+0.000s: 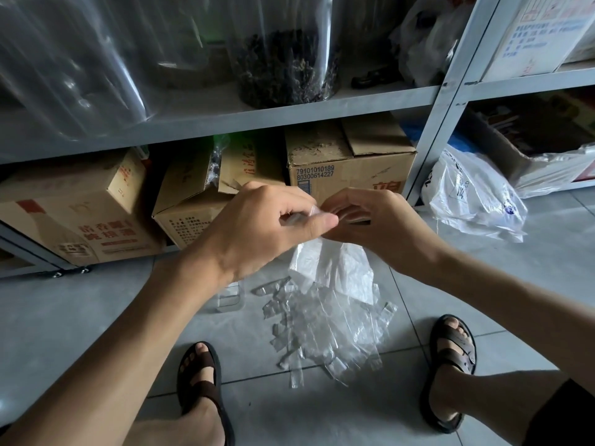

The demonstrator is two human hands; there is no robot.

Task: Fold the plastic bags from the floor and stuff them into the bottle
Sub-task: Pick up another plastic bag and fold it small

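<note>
Pinching a small clear crumpled plastic bag (314, 211) between left hand (273, 223) and right hand (370, 220), both closed on it; below the grip, clear folded plastic pieces (322, 320) and a clear bottle (230, 297) on the floor.

Clear plastic bag (317, 215) pinched mid-air; bags (325, 320) heaped beside bottle (230, 299).

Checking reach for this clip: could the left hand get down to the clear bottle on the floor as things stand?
Probably yes: the bottle stands on the tiles just below the left hand with nothing between them, though that hand is pinching a folded bag.
</note>
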